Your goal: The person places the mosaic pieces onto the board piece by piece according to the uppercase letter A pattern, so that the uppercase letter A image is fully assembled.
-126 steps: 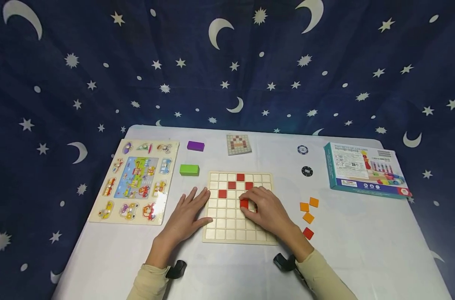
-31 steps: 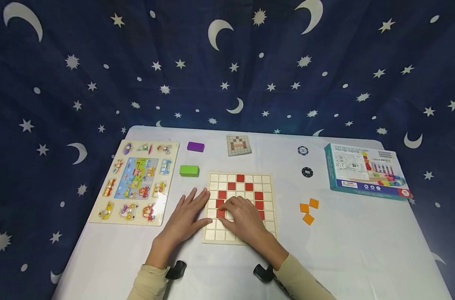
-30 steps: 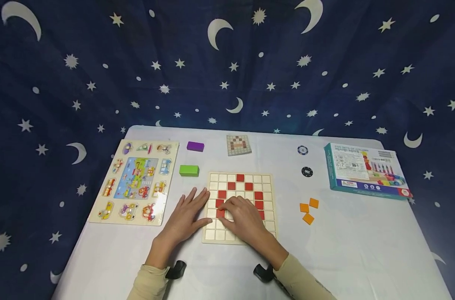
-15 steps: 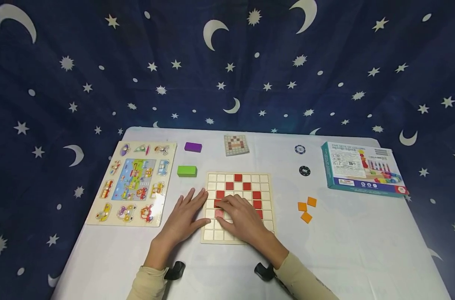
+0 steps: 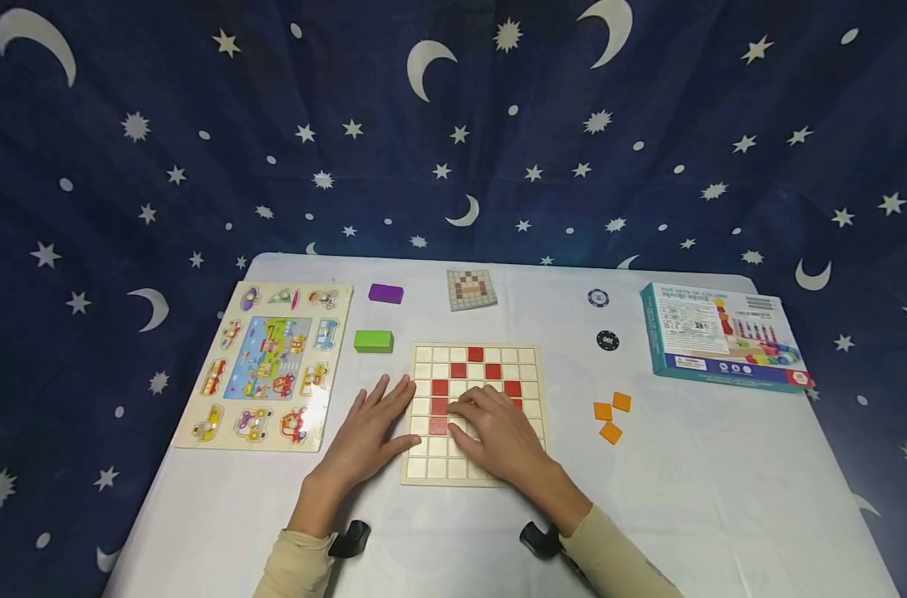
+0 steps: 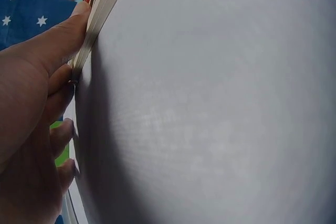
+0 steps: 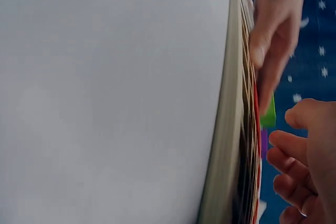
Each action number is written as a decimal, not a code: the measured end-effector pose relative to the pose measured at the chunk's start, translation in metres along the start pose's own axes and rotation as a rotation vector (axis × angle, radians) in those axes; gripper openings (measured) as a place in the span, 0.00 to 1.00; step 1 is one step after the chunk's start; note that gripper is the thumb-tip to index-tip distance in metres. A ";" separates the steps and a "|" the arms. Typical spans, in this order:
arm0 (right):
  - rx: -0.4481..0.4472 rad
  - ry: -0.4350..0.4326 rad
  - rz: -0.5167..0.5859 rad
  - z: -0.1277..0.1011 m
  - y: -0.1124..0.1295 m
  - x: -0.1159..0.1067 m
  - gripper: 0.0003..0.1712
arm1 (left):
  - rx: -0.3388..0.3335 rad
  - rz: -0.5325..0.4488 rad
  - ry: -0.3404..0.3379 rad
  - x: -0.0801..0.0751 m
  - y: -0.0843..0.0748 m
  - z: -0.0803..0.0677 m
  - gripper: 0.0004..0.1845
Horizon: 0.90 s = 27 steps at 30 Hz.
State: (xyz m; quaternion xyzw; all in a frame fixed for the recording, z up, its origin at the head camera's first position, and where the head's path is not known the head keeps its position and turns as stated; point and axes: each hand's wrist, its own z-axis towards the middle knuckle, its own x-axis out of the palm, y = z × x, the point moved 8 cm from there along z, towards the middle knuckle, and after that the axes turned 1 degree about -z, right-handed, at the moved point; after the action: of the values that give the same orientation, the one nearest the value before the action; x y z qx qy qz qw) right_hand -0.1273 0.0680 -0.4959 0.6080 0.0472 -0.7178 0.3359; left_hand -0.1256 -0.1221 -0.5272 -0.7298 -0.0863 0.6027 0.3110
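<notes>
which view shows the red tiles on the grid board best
The head view: it looks down on the grid board, so the red tiles show as a pattern, partly under the right hand. Both wrist views see the board edge-on; the tiles are only thin red slivers there.

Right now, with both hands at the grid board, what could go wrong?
The right hand lies over the board's middle, so dragging it away could knock the red tiles out of their cells. The left hand only rests flat against the board's edge, so a sideways push might shift the board.
</notes>
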 end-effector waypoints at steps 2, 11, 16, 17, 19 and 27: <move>0.026 -0.031 0.017 -0.007 -0.014 -0.011 0.13 | 0.000 0.000 0.000 0.001 0.000 0.000 0.44; 0.216 -0.144 -0.057 -0.069 -0.114 -0.060 0.16 | -0.002 0.005 -0.002 0.000 0.001 0.001 0.45; 0.307 -0.141 -0.117 -0.096 -0.150 -0.077 0.21 | -0.004 0.006 -0.002 -0.001 0.001 0.001 0.45; 0.321 -0.131 -0.126 -0.099 -0.153 -0.079 0.22 | -0.004 0.007 -0.002 -0.001 0.001 0.001 0.45; 0.341 -0.109 -0.134 -0.103 -0.157 -0.081 0.22 | -0.004 0.005 -0.005 0.000 0.001 0.000 0.45; 0.310 -0.114 -0.147 -0.099 -0.154 -0.083 0.17 | -0.013 -0.011 0.002 0.002 0.002 0.000 0.45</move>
State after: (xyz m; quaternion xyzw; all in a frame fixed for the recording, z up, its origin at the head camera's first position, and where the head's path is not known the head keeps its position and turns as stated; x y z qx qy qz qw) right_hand -0.1236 0.2690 -0.4983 0.6057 -0.0388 -0.7724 0.1871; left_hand -0.1258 -0.1230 -0.5298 -0.7318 -0.0939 0.5997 0.3098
